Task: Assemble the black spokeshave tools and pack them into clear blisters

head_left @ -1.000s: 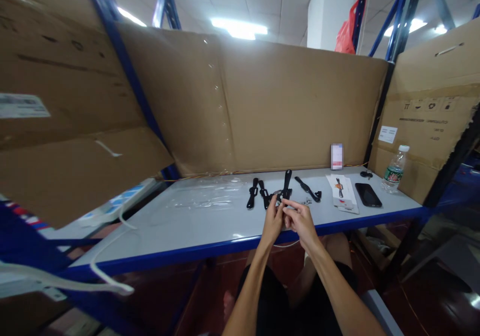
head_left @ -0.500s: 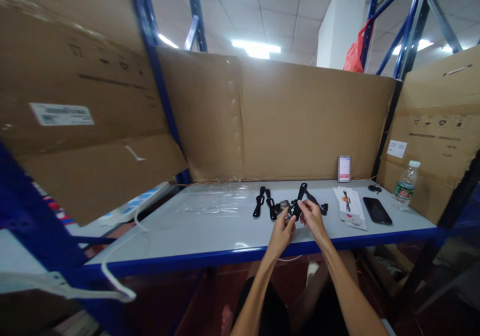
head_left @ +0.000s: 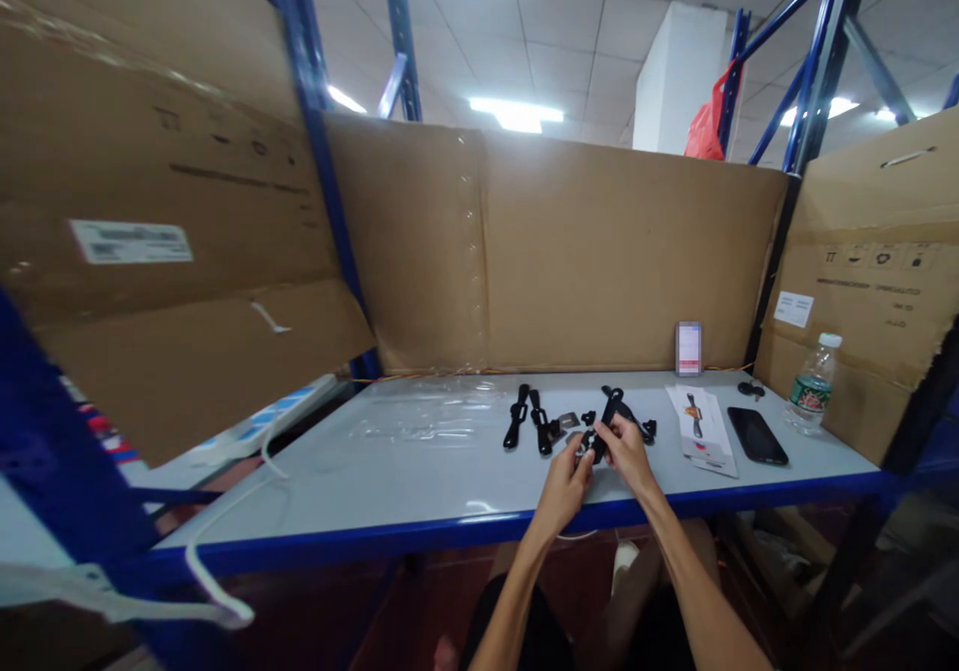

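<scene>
My left hand [head_left: 566, 481] is closed, its fingertips pinching the lower end of a long black plastic part [head_left: 611, 409]. From the other side my right hand [head_left: 626, 453] grips the same part near its middle, so that it leans up and away from me just above the table. Its exact kind is not clear. Left of my hands lie two similar black parts [head_left: 516, 417] with wide ends and narrow middles. Between them and my fingers are a small grey piece [head_left: 569, 419] and small black bits. Another black piece [head_left: 648, 431] lies beyond my right hand, partly hidden.
Printed leaflets [head_left: 704, 431], a black phone [head_left: 757, 436] and a water bottle [head_left: 812, 386] are on the right. A lit phone [head_left: 688, 349] leans on the back cardboard [head_left: 629, 262]. Clear plastic film [head_left: 427, 421] lies left. The table has a blue front edge [head_left: 360, 536].
The long black part has shifted slightly and turned in my fingers, with both hands still on it. A small black bit behind it now shows. My view has tilted up slightly.
</scene>
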### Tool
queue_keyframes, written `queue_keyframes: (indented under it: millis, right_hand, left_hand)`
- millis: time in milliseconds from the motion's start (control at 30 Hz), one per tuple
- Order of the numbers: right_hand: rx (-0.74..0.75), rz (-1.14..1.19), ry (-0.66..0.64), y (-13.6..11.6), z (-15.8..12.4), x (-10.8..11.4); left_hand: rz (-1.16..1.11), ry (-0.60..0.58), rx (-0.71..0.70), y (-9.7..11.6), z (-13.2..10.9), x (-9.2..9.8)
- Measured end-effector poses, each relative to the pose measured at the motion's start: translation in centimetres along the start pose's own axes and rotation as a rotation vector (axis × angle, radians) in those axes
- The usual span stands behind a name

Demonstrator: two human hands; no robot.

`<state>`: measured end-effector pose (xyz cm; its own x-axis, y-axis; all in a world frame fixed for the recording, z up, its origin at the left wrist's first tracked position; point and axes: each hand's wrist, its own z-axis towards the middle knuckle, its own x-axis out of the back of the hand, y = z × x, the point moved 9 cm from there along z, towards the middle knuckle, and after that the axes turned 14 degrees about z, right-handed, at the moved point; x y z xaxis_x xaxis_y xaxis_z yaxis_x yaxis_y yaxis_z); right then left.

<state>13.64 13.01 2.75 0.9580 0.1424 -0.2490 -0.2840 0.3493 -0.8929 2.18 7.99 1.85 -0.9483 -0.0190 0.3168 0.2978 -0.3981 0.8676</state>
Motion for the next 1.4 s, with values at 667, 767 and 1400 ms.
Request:
queue_keyframes:
  millis: [667,767,1400]
  right_hand:
    - [-0.101,0.052,0.023,0.3,-3.2,-0.1]
    - [-0.063,0.009,0.027,0.0,-3.1,-0.1]
    - [-0.046,0.041,-0.097,-0.2,-3.4,-1.2]
  left_hand:
    - [-0.261,0.099,0.096,0.1,-0.6,1.5]
    - [-0.274,0.124,0.090,0.4,-0.8,1.8]
    - [-0.161,0.002,0.133,0.8,-0.6,0.6]
